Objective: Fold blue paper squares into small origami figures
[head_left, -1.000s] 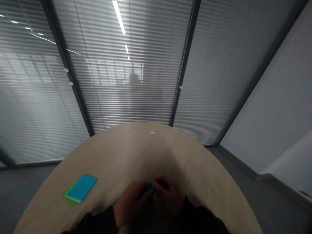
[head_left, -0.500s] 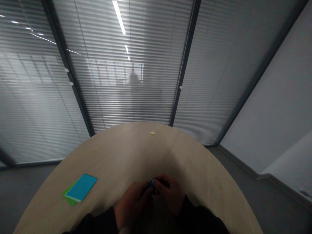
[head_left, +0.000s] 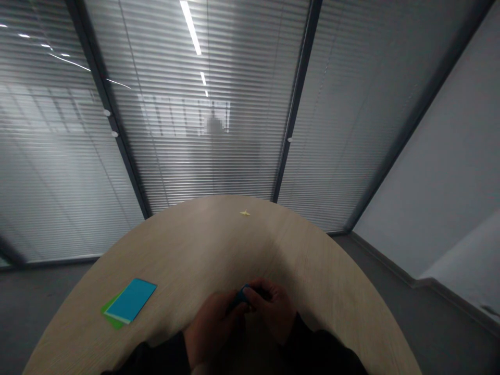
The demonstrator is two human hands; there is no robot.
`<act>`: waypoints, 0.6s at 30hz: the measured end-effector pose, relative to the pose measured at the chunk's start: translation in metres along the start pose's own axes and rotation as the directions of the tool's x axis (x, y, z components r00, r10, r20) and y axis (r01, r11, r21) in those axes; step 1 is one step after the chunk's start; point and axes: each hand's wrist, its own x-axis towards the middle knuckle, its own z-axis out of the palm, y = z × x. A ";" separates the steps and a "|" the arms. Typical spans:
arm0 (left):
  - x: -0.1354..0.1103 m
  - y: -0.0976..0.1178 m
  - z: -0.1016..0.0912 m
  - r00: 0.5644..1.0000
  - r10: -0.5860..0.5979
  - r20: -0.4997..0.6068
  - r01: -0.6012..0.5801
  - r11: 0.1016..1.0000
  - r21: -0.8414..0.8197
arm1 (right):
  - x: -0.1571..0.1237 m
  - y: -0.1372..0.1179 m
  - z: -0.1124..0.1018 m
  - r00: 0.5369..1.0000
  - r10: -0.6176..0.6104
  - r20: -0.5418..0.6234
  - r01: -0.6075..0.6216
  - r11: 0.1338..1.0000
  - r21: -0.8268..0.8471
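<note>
Between my fingers is a small piece of folded blue paper (head_left: 241, 295), mostly covered by both hands. My left hand (head_left: 212, 322) pinches it from the left, its thumb lying along the near side. From the other side my right hand (head_left: 276, 308) grips it, thumb and curled fingers pressed together. The two hands nearly touch, low over the near part of the table. How the paper is folded is too dark and hidden to make out.
A round wooden table (head_left: 187, 245) lies in front of me. Blue paper sheets (head_left: 133, 300) rest on a green sheet (head_left: 114, 323) at the left. A small yellow folded-paper figure (head_left: 245, 213) stands near the far edge. Beyond are blinds (head_left: 211, 172) and a white wall (head_left: 441, 182).
My left thumb and fingers have shifted slightly around the blue paper. Both hands stay in the same place, and the other things have not moved.
</note>
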 end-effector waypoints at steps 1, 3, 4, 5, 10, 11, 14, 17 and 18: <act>0.000 0.000 0.000 1.000 0.002 0.000 -0.002 1.000 0.007 | 0.000 -0.001 0.000 1.000 0.001 -0.004 -0.001 1.000 -0.011; 0.000 0.000 -0.001 1.000 0.013 0.013 -0.013 1.000 0.015 | 0.000 -0.002 0.000 1.000 0.005 -0.014 -0.006 1.000 -0.026; 0.000 0.000 -0.001 1.000 0.020 0.016 -0.020 1.000 0.015 | 0.000 -0.002 0.000 1.000 0.007 -0.020 -0.007 0.999 -0.031; 0.000 0.000 -0.002 1.000 0.023 0.020 -0.023 1.000 0.016 | -0.001 -0.003 0.000 1.000 0.004 -0.023 -0.004 0.999 -0.036; 0.000 -0.001 -0.001 1.000 -0.013 0.008 0.012 0.999 0.052 | -0.001 -0.005 0.000 1.000 -0.002 0.003 0.002 0.999 -0.054; 0.000 -0.001 0.000 1.000 -0.011 0.004 0.011 0.998 0.054 | -0.001 -0.005 0.000 1.000 0.006 -0.002 -0.006 0.999 -0.052; -0.001 -0.003 0.001 1.000 0.012 0.011 -0.012 1.000 0.026 | 0.000 -0.006 0.000 0.999 0.025 -0.023 -0.026 0.998 -0.050; 0.000 -0.005 0.001 1.000 0.020 0.013 -0.020 1.000 0.017 | -0.001 -0.009 0.000 0.999 0.031 -0.024 -0.033 0.997 -0.063; 0.000 -0.005 0.001 1.000 0.021 0.016 -0.021 1.000 0.020 | -0.001 -0.009 0.000 0.999 0.034 -0.028 -0.036 0.997 -0.071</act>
